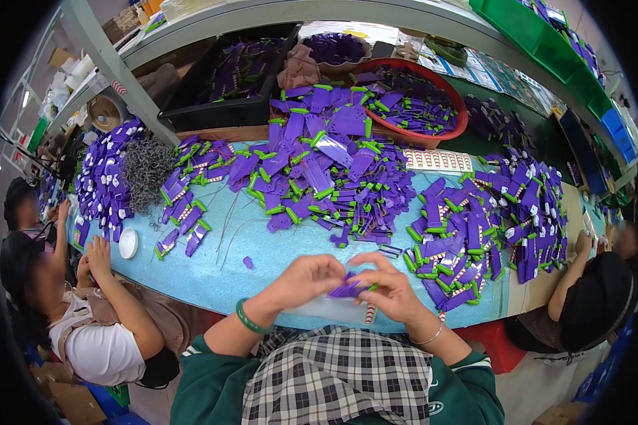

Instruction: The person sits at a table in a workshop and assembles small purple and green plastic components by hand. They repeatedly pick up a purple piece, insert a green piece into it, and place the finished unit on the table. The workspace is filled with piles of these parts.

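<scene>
Near the table's front edge, my left hand (306, 280) and my right hand (392, 289) both pinch a small purple plastic piece (347, 290) with a bit of green at its right end. The fingers are slightly blurred, and they cover part of the piece. Below them lies a pale translucent sheet (326, 310), with a short red-and-white striped strip (370, 314) by my right wrist. Ahead of my hands rises a large heap of purple plastic pieces with green ends (326, 170). More such pieces bearing striped stickers (461, 237) are piled to the right.
A red basin (461, 117) and a black crate (262, 106) hold more purple pieces at the back. A striped sticker sheet (438, 161) lies beside the heap. Tangled grey wires (149, 173) and a white cup (128, 242) are on the left. Co-workers sit at both sides.
</scene>
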{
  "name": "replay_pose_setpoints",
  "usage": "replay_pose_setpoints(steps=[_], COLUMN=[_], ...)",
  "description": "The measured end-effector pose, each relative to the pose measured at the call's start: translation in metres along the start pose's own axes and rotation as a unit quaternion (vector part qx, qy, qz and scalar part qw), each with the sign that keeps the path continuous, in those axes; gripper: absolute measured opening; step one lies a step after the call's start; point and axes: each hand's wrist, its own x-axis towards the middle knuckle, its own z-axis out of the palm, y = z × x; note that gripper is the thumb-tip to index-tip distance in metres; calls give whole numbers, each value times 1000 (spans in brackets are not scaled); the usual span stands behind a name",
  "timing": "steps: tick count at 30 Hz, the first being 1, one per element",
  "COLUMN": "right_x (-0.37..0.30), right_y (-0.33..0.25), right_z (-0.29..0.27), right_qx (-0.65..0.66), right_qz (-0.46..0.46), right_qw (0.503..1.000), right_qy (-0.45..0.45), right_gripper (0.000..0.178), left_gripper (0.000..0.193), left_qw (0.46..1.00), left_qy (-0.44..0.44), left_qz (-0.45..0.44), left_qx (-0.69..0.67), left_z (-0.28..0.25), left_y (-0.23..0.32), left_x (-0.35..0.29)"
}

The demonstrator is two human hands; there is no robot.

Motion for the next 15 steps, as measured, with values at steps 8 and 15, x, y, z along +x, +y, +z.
replay_pose_setpoints(steps=[8, 15], right_x=[-7, -17], right_y=[25, 17], right_z=[22, 15], right_qx=[419, 152], right_qz=[165, 81], right_qw=[885, 958], right_qy=[120, 231], right_gripper=[25, 30], left_gripper=[21, 22], left_qw=[977, 948], left_qy=[90, 150], left_qz=[161, 111], left_qx=[-107, -258], left_z=[34, 36], left_y=[-26, -36], left_x=[-18, -10])
